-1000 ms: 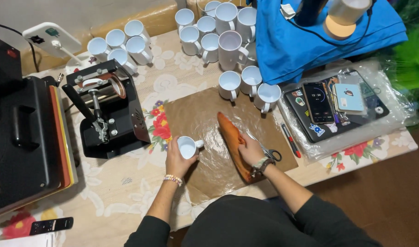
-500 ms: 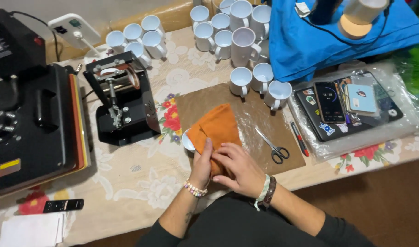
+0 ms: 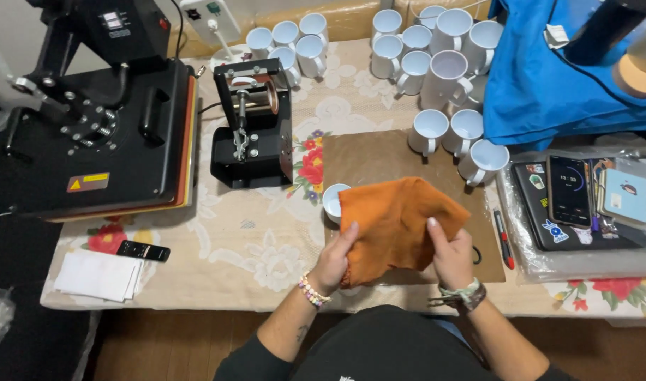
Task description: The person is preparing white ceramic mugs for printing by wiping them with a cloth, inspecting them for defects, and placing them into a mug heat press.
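At frame centre, the left hand (image 3: 335, 259) and right hand (image 3: 451, 255) each grip an edge of the orange cloth (image 3: 393, 222), spread over the brown mat (image 3: 365, 159); a white mug (image 3: 332, 201) peeks out beside it, uncovered; wiping looks barely begun.

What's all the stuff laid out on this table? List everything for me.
cloth: one, orange, held over the brown mat
mug: one, white, partly under the cloth
mugs: over a dozen, white, at the table's back and by the mat
brown mat: one, centre
mug press: one, black, left of the mat
flat press: one, black, far left
phone: one, black, right
blue fabric: one, back right
remote: one, black, front left
left hand: on the cloth
right hand: on the cloth
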